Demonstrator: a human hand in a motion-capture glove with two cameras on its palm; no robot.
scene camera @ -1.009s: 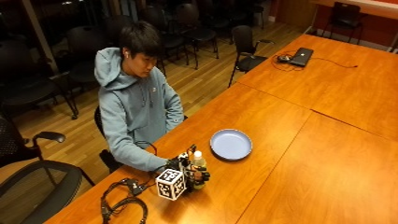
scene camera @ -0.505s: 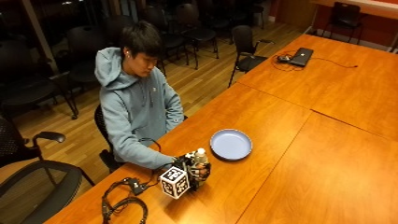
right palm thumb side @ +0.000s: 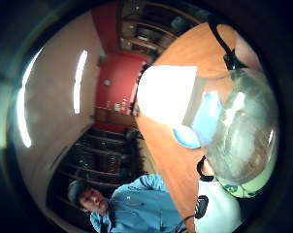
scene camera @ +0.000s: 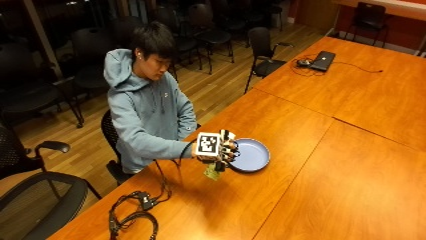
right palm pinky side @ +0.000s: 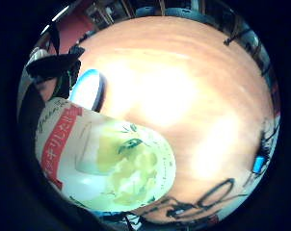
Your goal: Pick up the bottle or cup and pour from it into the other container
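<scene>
While the person sits at the table (scene camera: 346,150), the gloved right hand (scene camera: 223,150) holds a bottle (right palm pinky side: 104,161) off the wood, apparently tilted, just left of the blue plate (scene camera: 256,159).

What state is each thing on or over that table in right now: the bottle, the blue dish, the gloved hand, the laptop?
Bottle: held off the table, tipped, next to the dish.
Blue dish: flat on the table; I can't tell if anything is in it.
Gloved right hand: raised, gripping the bottle, at the dish's rim.
Laptop: on the far table, lid state unclear.
Loose cables: lying on the table's near end.
</scene>
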